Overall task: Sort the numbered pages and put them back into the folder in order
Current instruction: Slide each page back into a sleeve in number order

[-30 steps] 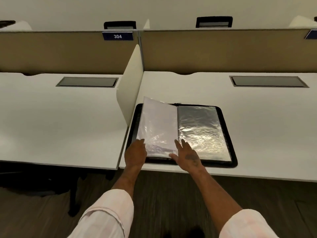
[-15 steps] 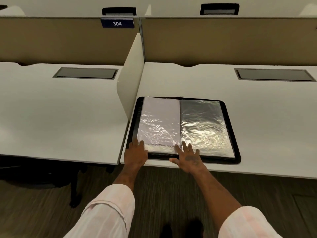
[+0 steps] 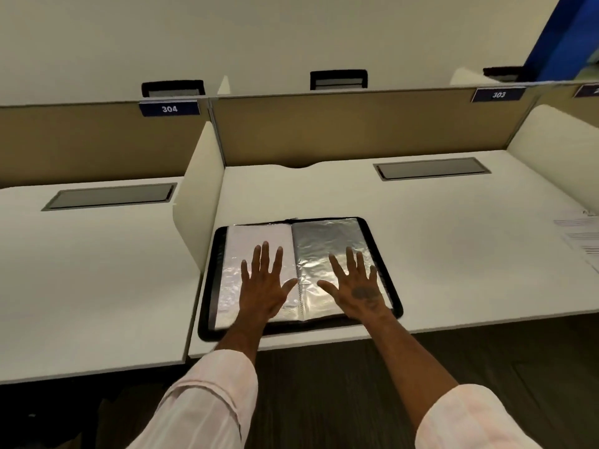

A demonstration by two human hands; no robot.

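Now, folder [image 3: 382, 254] open at desk [image 3: 453, 254] front edge, both hands flat (fingers spread), left hand [image 3: 262, 286], right hand [image 3: 359, 288].

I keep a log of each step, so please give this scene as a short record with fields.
folder: open flat on the desk, near its front edge
left hand: fingers spread, resting flat on the pale left sleeve
right hand: fingers spread, resting flat on the shiny dark right sleeve
loose sheets: printed, at the desk's far right edge
desk labels: 304 and 303
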